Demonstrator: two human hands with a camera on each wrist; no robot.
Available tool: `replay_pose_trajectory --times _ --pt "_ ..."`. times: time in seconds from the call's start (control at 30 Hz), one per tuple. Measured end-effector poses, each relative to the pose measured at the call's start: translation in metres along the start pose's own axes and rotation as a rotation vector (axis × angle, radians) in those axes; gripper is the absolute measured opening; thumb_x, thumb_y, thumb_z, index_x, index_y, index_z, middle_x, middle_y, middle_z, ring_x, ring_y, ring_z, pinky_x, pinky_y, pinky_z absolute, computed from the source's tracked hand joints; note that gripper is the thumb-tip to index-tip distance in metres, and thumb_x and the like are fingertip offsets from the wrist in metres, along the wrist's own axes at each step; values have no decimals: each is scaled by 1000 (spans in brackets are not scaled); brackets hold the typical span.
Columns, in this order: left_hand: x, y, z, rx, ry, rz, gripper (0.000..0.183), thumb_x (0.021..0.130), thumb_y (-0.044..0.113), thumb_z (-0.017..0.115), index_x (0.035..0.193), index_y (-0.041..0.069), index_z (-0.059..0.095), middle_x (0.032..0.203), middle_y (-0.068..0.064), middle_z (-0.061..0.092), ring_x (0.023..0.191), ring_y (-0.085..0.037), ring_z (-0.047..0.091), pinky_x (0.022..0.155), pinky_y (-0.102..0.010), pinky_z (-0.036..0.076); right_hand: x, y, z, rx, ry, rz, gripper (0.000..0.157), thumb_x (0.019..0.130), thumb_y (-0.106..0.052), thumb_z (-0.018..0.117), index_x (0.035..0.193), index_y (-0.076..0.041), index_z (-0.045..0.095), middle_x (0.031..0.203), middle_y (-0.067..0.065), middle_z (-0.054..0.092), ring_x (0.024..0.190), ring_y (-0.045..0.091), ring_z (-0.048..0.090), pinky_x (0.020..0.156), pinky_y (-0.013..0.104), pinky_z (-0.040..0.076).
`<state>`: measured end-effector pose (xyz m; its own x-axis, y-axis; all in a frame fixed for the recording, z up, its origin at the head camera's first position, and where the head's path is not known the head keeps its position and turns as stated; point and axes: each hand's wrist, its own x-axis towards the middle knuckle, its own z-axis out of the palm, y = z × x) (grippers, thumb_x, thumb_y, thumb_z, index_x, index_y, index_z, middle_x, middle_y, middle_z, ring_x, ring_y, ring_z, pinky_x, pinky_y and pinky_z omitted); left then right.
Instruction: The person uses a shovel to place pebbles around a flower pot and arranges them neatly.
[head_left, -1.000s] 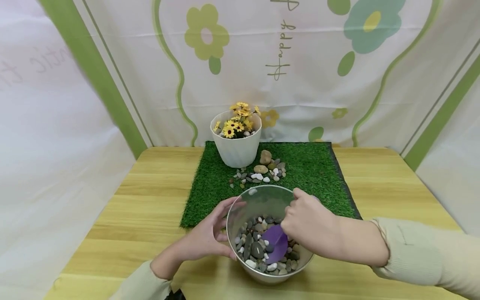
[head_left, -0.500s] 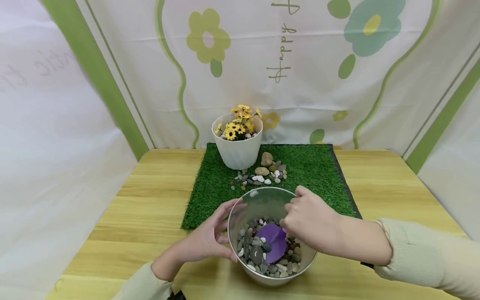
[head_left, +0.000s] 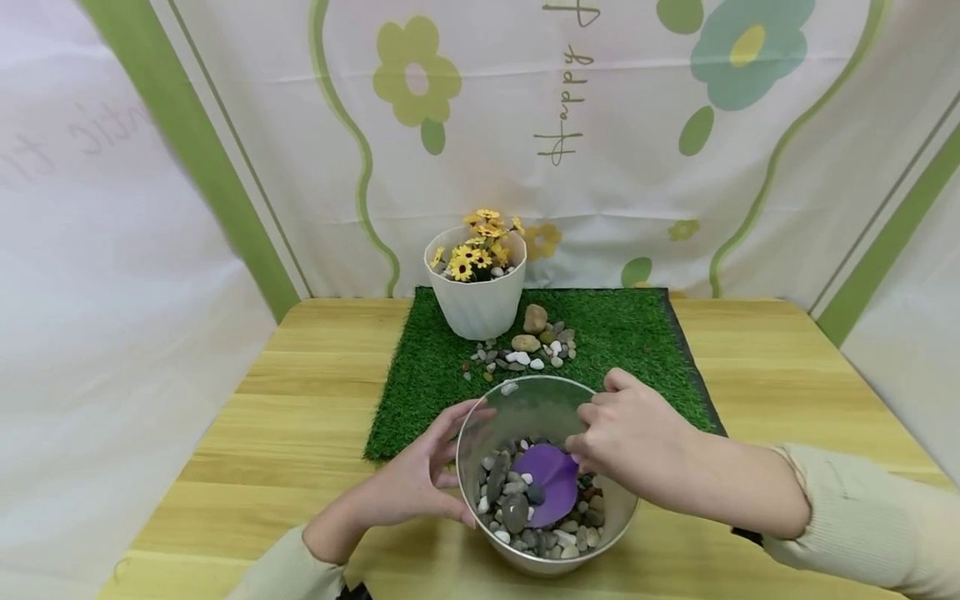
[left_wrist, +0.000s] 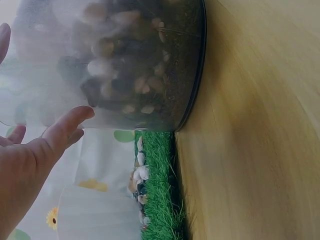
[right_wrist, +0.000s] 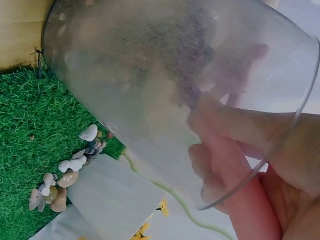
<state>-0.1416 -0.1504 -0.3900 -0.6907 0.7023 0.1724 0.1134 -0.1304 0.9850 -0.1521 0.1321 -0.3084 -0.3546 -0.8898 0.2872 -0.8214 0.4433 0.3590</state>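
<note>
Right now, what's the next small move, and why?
Probably ease the purple scoop slightly leftward under the stones: the right hand grips it inside the clear container, stones sit against its left edge while much of its face shows bare, and the left hand cups the container's outer wall.

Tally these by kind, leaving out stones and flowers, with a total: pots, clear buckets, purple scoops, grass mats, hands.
White pot: 1
Clear bucket: 1
Purple scoop: 1
Grass mat: 1
Left hand and right hand: 2
Total: 6
</note>
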Motion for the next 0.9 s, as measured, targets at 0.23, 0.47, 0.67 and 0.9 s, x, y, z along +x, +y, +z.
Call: replay_pose_trajectory --times 0.23,0.47,0.67,0.9 --pt "-1 0 0 19 12 -3 110 66 -6 78 148 22 11 152 -8 15 134 -37 23 93 -44 45 -1 1 -6 77 22 15 6 74 -36 75 76 -32 71 57 -15 44 49 4 37 58 28 27" --pt "0 1 -1 47 9 -3 109 67 -4 79 148 22 11 152 -8 14 136 -35 20 92 -44 46 -5 3 -6 126 34 40 10 75 -36 74 83 -31 74 61 -15 47 52 2 40 60 28 28" --pt "-1 2 -2 42 1 -12 108 67 -4 78 148 22 12 152 -7 15 136 -31 21 92 -43 46 -10 4 -13 142 33 62 13 77 -37 72 88 -31 74 65 -16 51 54 1 45 61 28 29" --pt "-1 4 -1 60 13 -31 108 67 -1 80 148 24 12 151 -4 17 136 -28 24 98 -39 42 -17 6 -12 192 97 89 11 75 -36 73 85 -31 74 72 -17 52 54 -6 43 61 27 28"
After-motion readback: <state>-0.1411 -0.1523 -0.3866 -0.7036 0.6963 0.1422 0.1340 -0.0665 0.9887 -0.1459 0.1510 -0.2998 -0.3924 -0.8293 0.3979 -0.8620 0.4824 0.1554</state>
